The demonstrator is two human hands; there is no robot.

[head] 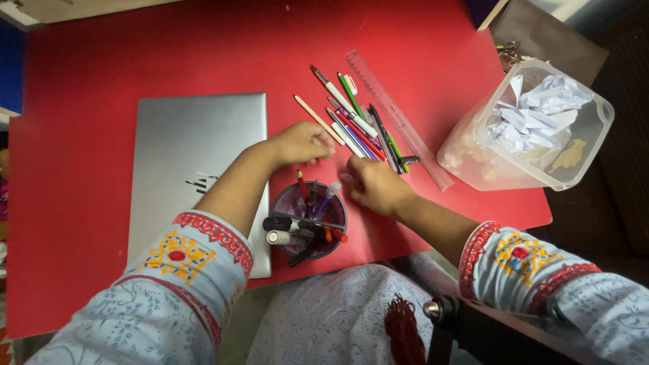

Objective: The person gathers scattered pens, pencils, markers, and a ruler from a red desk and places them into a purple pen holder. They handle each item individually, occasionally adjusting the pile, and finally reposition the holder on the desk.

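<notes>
On the red table (169,47) lies a loose pile of pens and pencils (362,128) with a clear pink ruler (399,118) beside it. My left hand (304,143) rests with fingers curled at the pile's near left edge; I cannot tell whether it holds anything. My right hand (372,184) is curled on the table just below the pile, fingertips near the pens. Between my forearms stands a dark purple pen cup (309,220) with several pens and markers in it.
A closed silver laptop (196,155) lies to the left. A clear plastic tub (534,128) with crumpled white paper stands at the table's right edge. A brown bag (547,37) sits behind it. My lap and a chair part are below.
</notes>
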